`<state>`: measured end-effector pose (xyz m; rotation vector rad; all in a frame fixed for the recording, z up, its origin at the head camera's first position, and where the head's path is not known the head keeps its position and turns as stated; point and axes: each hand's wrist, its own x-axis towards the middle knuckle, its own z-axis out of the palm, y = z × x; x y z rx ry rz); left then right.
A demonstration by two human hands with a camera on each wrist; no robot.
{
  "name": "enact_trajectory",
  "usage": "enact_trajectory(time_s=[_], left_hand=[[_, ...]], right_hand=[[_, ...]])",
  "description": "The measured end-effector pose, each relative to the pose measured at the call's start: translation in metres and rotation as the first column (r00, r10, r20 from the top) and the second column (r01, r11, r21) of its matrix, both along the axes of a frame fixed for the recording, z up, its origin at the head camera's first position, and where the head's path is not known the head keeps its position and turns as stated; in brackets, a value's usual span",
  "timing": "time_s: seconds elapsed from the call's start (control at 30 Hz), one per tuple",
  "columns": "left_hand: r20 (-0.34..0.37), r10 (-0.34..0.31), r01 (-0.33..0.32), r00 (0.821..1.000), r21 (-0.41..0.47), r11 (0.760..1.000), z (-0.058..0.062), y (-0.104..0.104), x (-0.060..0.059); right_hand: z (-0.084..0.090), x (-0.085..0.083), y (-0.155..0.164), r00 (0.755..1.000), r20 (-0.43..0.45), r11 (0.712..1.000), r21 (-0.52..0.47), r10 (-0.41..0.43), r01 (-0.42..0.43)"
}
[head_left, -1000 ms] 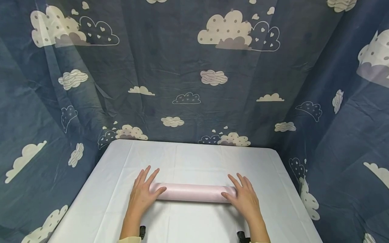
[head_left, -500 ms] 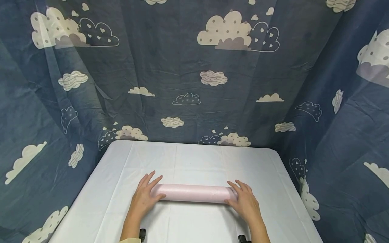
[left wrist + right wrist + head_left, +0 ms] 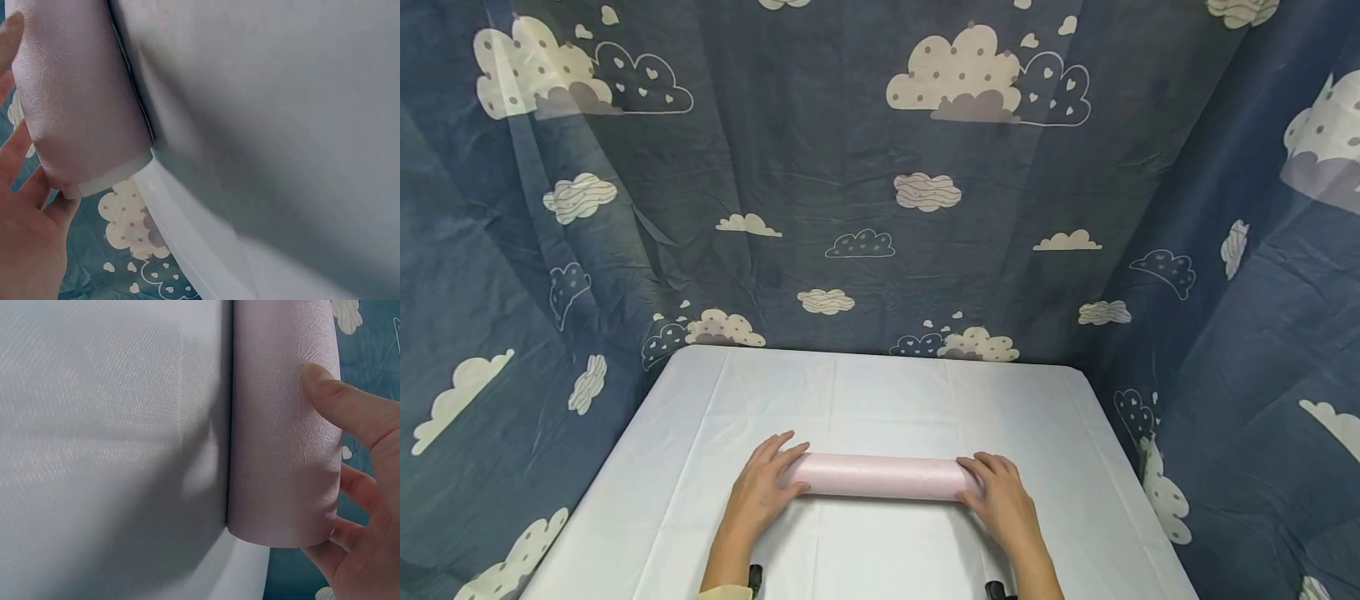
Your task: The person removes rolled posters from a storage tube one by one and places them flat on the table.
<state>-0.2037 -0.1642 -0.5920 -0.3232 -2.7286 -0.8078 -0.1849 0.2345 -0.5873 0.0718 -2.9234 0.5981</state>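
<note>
The pink roll (image 3: 880, 477) lies on its side on the white table cover (image 3: 887, 400), in the near half of the table, with its long axis running from your left to your right. Your left hand (image 3: 760, 493) is at the left end of the roll: the fingers are curved over the top of it and the thumb lies along the near side, so the hand grips that end. Your right hand (image 3: 1003, 500) is at the right end in the same way, with fingers bent over the top and the thumb pressed on the near surface. In the left wrist view, the roll (image 3: 81, 100) shows a textured pink skin and a paler inner edge at its end, and your fingers (image 3: 25, 212) wrap below it. In the right wrist view, your thumb (image 3: 347, 406) presses on the roll (image 3: 281, 425) near its end. Behind the table hangs a dark blue curtain (image 3: 850, 167) with cloud patterns.
</note>
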Motion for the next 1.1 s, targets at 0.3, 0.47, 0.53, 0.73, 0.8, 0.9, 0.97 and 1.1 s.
enact_trajectory(time_s=[0.3, 0.47, 0.53, 0.73, 0.8, 0.9, 0.97, 1.1], left_hand=[[0.019, 0.016, -0.016, 1.0, -0.026, 1.0, 0.0, 0.0, -0.002], [0.025, 0.02, -0.02, 0.999, -0.018, 1.0, 0.002, 0.0, -0.001], [0.02, 0.022, -0.022, 1.0, -0.019, 1.0, 0.001, 0.001, -0.001], [0.006, 0.025, -0.025, 1.0, -0.022, 0.999, 0.001, 0.002, 0.0], [0.003, 0.024, -0.024, 1.0, -0.018, 1.0, 0.001, 0.002, 0.001], [-0.01, 0.029, -0.029, 1.0, -0.019, 0.999, 0.001, 0.003, 0.001], [-0.018, 0.037, -0.037, 0.999, -0.022, 0.999, 0.001, 0.004, 0.001], [-0.009, 0.058, -0.058, 0.998, -0.034, 0.998, 0.001, 0.006, 0.001]], right_hand=[[0.0, -0.002, -0.001, 1.0, -0.002, 1.0, -0.004, -0.003, 0.003], [-0.001, -0.003, -0.001, 1.0, -0.005, 1.0, -0.008, -0.005, 0.005], [0.0, -0.003, -0.001, 1.0, -0.006, 1.0, -0.009, -0.006, 0.006], [0.0, -0.006, -0.001, 1.0, -0.01, 1.0, -0.007, -0.005, 0.004], [0.0, -0.007, -0.001, 1.0, -0.01, 1.0, -0.005, 0.0, 0.0], [0.0, -0.01, 0.0, 1.0, -0.013, 1.0, -0.007, 0.015, -0.015], [0.0, -0.013, 0.001, 1.0, -0.011, 1.0, -0.008, 0.026, -0.026], [0.0, -0.018, 0.001, 0.999, -0.009, 0.999, -0.01, 0.039, -0.039]])
